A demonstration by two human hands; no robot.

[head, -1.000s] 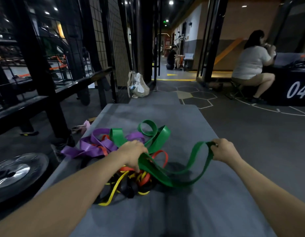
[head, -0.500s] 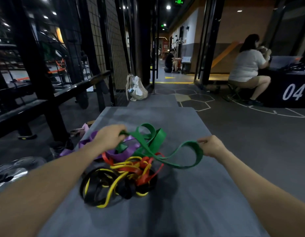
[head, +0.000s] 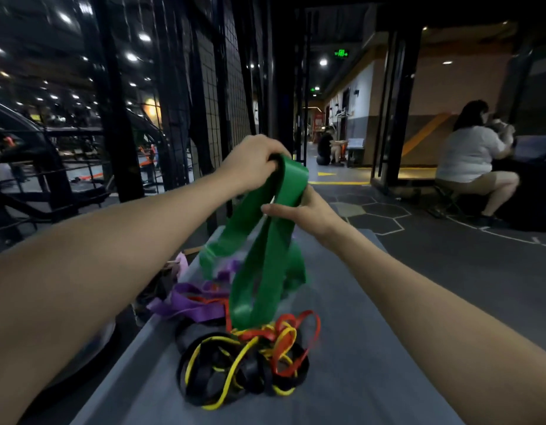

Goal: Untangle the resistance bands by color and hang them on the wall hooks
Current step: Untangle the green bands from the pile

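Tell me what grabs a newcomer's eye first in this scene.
The wide green resistance band, lifted at the centre: the left hand grips its top and the right hand pinches it just below. Under it, on the grey mat, lies a knot of yellow, red and black bands, with purple bands to its left.

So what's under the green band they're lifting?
Under the green band: purple, red, yellow and black bands, tangled on a grey mat. Its loops hide some.
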